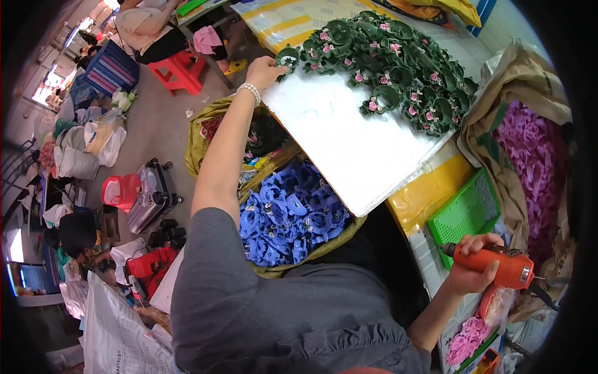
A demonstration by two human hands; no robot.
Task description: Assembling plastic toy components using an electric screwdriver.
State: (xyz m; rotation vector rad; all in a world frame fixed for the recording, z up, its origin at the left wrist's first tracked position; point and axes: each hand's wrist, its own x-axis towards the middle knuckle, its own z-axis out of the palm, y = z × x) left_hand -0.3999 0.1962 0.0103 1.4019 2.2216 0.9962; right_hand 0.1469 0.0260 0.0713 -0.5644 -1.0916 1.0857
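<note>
My left hand [265, 71], with a beaded bracelet at the wrist, reaches to the far left corner of a white board [336, 143]. Its fingers are closed on a dark green ring-shaped piece [288, 57] at the edge of the green pile. Many similar green pieces [398, 68] with small pink flowers lie heaped on the board's far side. In my right hand [473, 274] is an orange electric screwdriver [495, 265], gripped round its body. Its dark tip points left, over the near edge of a green plastic basket [461, 215], and a cord trails from its back end.
Below the board's left edge sits a yellow sack of blue plastic pieces [293, 215]. A brown sack of purple pieces [529, 168] stands at right, with pink pieces [467, 340] nearer me. A red stool [177, 71], a suitcase [152, 193] and a seated person [146, 28] are at left.
</note>
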